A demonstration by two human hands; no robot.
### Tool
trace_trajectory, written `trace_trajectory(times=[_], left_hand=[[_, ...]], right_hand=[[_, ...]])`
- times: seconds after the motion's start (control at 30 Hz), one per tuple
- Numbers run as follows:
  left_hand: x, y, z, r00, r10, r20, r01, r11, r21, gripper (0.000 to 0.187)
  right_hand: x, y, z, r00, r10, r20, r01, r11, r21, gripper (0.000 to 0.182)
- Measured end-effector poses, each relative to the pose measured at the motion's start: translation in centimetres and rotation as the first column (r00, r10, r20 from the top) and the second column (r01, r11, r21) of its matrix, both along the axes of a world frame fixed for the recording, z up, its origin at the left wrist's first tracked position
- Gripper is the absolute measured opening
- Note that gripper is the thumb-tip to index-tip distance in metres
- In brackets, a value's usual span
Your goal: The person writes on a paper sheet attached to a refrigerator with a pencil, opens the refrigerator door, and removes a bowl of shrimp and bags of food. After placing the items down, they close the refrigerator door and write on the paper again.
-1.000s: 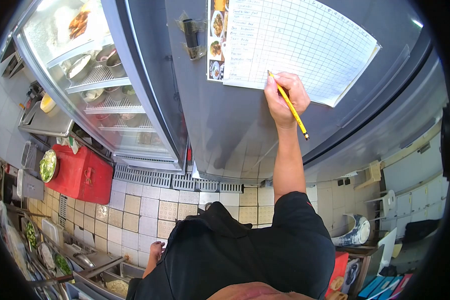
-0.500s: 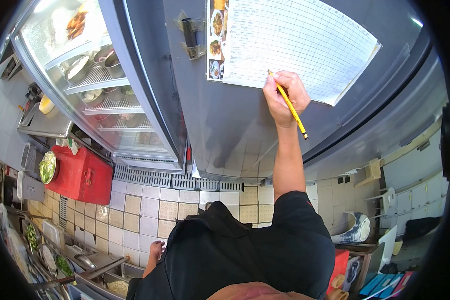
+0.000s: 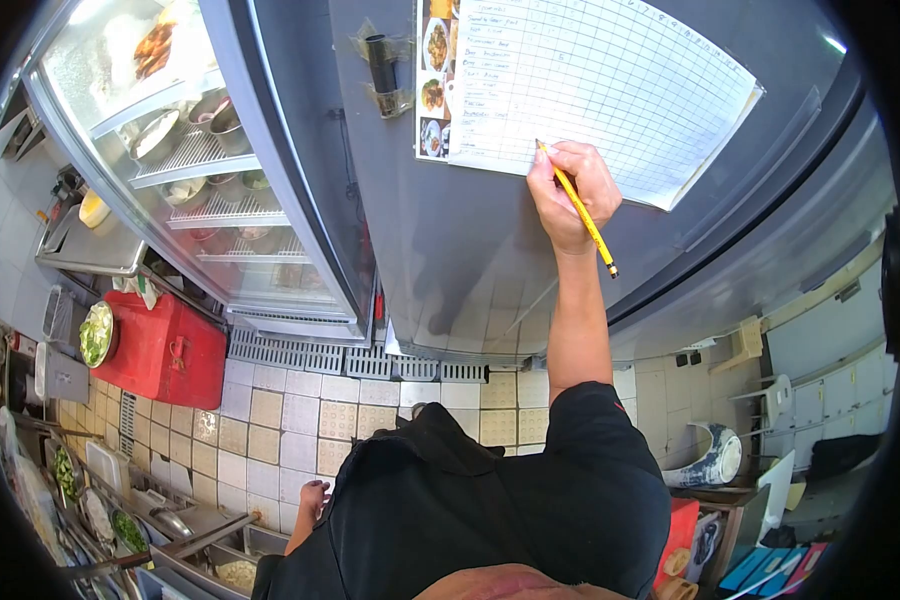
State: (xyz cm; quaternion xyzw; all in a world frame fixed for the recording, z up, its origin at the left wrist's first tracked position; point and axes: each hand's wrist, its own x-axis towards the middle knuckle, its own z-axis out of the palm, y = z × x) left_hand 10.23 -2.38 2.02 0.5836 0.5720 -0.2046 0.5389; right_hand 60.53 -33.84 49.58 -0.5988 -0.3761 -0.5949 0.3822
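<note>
fingers point(image 3: 553, 172) of right hand point(image 3: 570, 195) pinch pencil point(image 3: 578, 208), tip touching chart point(image 3: 610, 90).

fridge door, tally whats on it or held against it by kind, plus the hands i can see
gridded sheet: 1
photo strip: 1
taped black marker: 1
yellow pencil: 1, in the right hand
hands: 2, with the left hand low by the counter, holding nothing that shows
total: 6

A ruled sheet point(image 3: 610, 85) hangs on the grey fridge door point(image 3: 470, 250) — handwritten rows run down its left edge, too small to read. Beside it, a strip of dish photos point(image 3: 433, 80) — no legible words.
</note>
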Motion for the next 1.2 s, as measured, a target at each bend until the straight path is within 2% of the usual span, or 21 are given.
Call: trace_trajectory(times=[0.13,0.5,0.6,0.7,0.8,0.9,1.0,1.1,1.2], left_hand=[[-1.4,1.1,-1.2,0.994,-0.010,0.111,0.020,0.996,-0.089,0.042],[-0.5,0.9,0.3,0.998,-0.016,0.067,0.020,0.998,-0.057,0.041],[0.8,0.3,1.6,1.000,-0.012,-0.010,0.012,1.000,-0.018,0.043],[-0.1,1.2,-1.2,0.999,-0.029,0.019,0.030,0.999,-0.038,0.046],[-0.6,1.5,-0.9,0.990,-0.071,0.122,0.077,0.996,-0.040,0.048],[-0.3,1.8,-1.7,0.995,-0.065,0.082,0.068,0.997,-0.041,0.049],[1.6,0.7,2.7,0.996,-0.086,0.016,0.087,0.996,-0.032,0.048],[1.4,0.6,2.5,0.987,-0.157,0.015,0.157,0.988,-0.003,0.046],[1.1,0.7,1.7,0.988,-0.148,0.039,0.149,0.989,-0.019,0.045]], right_hand=[[-0.1,0.1,0.1,1.000,-0.002,-0.001,0.002,1.000,0.004,0.021],[0.0,0.1,0.0,1.000,-0.019,0.015,0.019,1.000,0.001,0.021],[0.0,0.0,0.0,1.000,-0.021,0.010,0.021,1.000,-0.007,0.022],[0.0,0.0,0.0,1.000,-0.020,0.004,0.020,1.000,-0.004,0.022],[0.1,0.1,-0.1,1.000,-0.024,0.015,0.024,1.000,0.010,0.022],[0.1,-0.3,-0.5,0.998,0.027,-0.055,-0.025,0.998,0.050,0.021],[-0.2,-0.7,-0.5,0.993,0.073,-0.092,-0.070,0.997,0.031,0.020],[-0.3,-0.8,-0.5,0.993,0.079,-0.084,-0.080,0.997,-0.002,0.019],[-0.3,-0.7,-0.3,0.995,0.080,-0.062,-0.080,0.997,0.001,0.020]])
